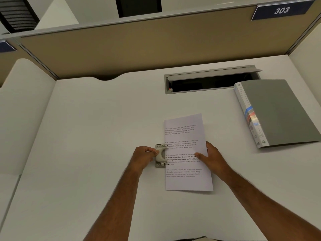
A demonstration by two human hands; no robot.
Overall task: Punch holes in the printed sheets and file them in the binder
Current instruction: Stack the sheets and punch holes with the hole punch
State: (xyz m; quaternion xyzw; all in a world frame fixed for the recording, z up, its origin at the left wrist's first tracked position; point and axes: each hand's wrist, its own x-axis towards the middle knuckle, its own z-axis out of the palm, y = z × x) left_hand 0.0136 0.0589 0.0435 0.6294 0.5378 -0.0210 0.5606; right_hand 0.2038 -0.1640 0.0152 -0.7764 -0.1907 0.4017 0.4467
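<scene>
A printed sheet [185, 136] lies in the middle of the white desk [97, 129], its left edge slid into a small grey hole punch [160, 155]. Two dark punched holes show at that edge of the sheet. My left hand [143, 158] grips the punch's handle from the left. My right hand [211, 158] rests on the sheet's right edge, thumb on top of the text. A grey binder [279, 110] with a striped spine label lies shut at the right of the desk, apart from the sheet.
An open cable tray slot [208, 82] with a raised grey lid sits in the desk behind the sheet, touching the binder's far corner. A tan partition [139, 44] with a "303" sign [281, 10] closes off the back.
</scene>
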